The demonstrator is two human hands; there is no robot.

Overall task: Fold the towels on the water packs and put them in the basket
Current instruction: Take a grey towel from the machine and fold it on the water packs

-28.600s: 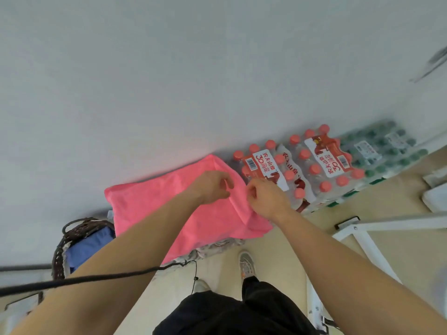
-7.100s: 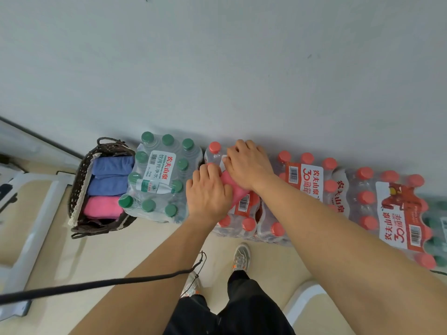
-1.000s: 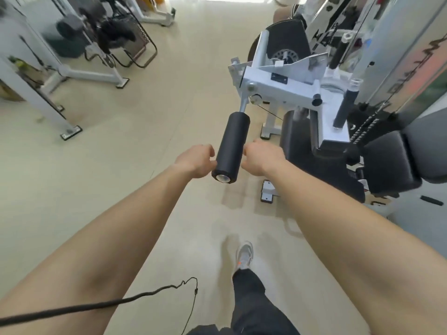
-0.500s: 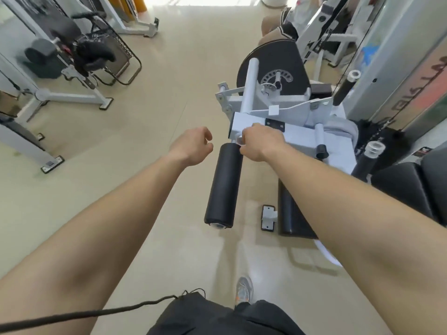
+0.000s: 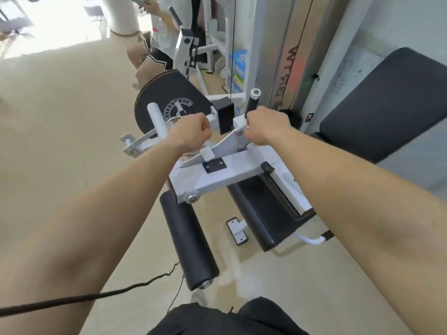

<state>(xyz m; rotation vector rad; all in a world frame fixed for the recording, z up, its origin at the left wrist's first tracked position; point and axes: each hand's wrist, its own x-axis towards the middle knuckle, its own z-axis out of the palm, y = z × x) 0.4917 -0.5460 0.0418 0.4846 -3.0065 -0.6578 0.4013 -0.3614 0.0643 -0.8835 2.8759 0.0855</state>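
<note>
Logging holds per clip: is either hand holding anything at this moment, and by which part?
Nothing that shows. The left hand and right hand are curled fists above the gym machine. No towel is in view, and the palms are hidden.

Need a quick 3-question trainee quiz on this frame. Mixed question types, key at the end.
1. True or false: a towel, a water pack or the basket is in view.
2. The roller pad nearest the camera is: A black, B pink, C white.
3. Fill in: the fingers of the left hand and the right hand are ___.
Key: 1 false; 2 A; 3 curled.
</note>
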